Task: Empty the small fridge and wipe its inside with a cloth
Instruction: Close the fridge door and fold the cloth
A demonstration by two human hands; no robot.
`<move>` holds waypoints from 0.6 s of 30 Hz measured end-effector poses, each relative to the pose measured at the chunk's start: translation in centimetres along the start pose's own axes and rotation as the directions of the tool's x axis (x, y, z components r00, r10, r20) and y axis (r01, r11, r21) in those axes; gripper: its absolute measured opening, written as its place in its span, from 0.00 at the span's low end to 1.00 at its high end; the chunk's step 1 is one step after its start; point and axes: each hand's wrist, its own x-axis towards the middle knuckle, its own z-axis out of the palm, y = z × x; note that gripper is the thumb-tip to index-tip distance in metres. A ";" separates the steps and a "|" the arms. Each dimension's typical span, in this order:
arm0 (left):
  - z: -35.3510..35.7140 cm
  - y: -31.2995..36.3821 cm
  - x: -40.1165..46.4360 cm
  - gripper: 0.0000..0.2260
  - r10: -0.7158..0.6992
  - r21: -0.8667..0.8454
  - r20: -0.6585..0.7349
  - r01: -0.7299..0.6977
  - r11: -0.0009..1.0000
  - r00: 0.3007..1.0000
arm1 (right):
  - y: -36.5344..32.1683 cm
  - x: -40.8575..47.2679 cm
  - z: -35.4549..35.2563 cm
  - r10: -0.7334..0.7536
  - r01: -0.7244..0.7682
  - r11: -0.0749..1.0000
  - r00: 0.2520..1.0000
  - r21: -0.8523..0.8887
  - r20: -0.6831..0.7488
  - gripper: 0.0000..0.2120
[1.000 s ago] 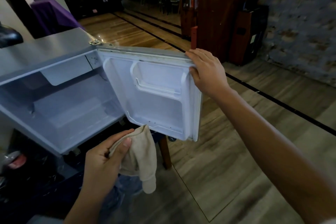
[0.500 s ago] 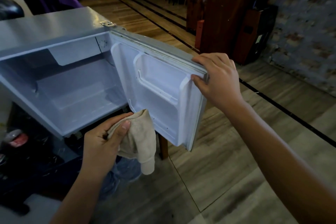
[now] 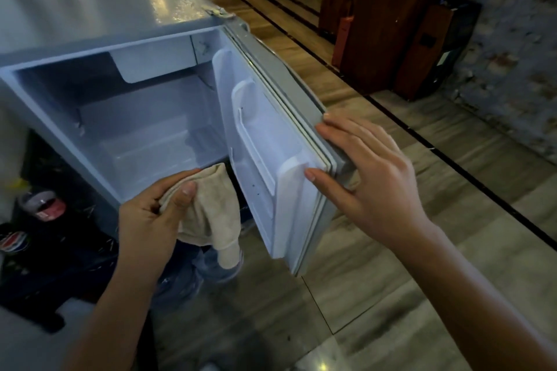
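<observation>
A small grey fridge (image 3: 90, 18) stands open, its white inside (image 3: 144, 132) bare of items. Its door (image 3: 265, 159) is swung about halfway and shows white shelf mouldings. My right hand (image 3: 370, 178) rests on the door's top outer corner, fingers spread over the edge and thumb on the inner lining. My left hand (image 3: 147, 220) is in front of the fridge's lower opening and grips a crumpled beige cloth (image 3: 211, 214), which hangs down from my fingers.
Cans and bottles (image 3: 42, 205) stand on a dark surface at lower left, below the fridge. A wooden cabinet (image 3: 376, 24) and a dark speaker-like box (image 3: 428, 48) stand at the far right by a stone wall. Tiled floor (image 3: 391, 280) lies under the door.
The door has swung inward toward the fridge body under my right hand, whose fingers have loosened and spread. My left hand with the cloth has risen closer to the opening.
</observation>
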 end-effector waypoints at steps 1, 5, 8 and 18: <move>-0.8 -0.4 0.3 0.14 -0.008 -0.001 -0.006 0.008 1.000 1.000 | -0.9 0.1 0.4 -0.008 0.008 1.000 1.000 0.019 -0.004 0.28; -3.9 -2.1 1.3 0.13 -0.026 -0.006 -0.026 0.026 1.000 0.999 | -4.1 0.6 1.7 -0.012 0.014 0.995 1.000 0.100 -0.022 0.28; -6.4 -2.9 2.2 0.08 -0.038 -0.027 -0.041 0.037 0.999 0.998 | -6.3 1.1 2.9 -0.008 0.015 0.988 0.999 0.151 -0.048 0.27; -13.5 -5.0 3.7 0.07 -0.044 0.014 -0.111 0.046 0.999 0.993 | -11.6 4.5 8.1 -0.151 0.151 0.928 0.988 0.341 -0.027 0.28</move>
